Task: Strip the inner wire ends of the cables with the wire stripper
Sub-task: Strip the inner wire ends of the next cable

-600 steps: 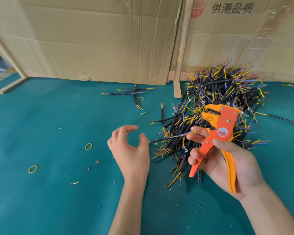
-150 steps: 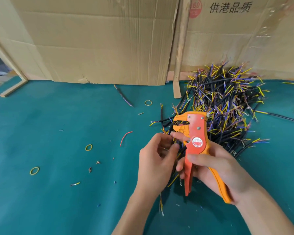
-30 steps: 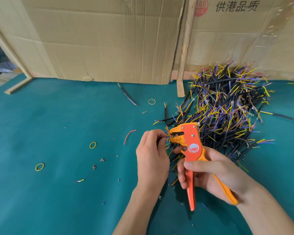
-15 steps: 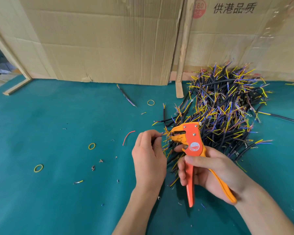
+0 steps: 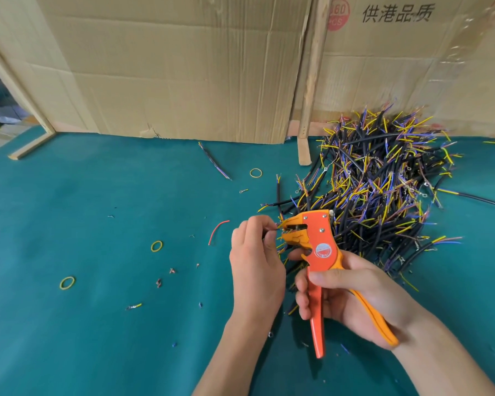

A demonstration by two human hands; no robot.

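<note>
Left hand (image 5: 256, 262) pinches cable (image 5: 270, 230) at wire stripper (image 5: 317, 247) mouth

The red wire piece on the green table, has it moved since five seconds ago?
No. The red wire piece lies in the same spot, right of the yellow rubber band, as it did then; only the camera shifted slightly.

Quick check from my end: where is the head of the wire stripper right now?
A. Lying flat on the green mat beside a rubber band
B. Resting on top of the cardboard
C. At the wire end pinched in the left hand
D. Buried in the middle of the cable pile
C: the right hand grips the wire stripper, whose head meets the wire end pinched by the left hand, in front of the cable pile.
</note>
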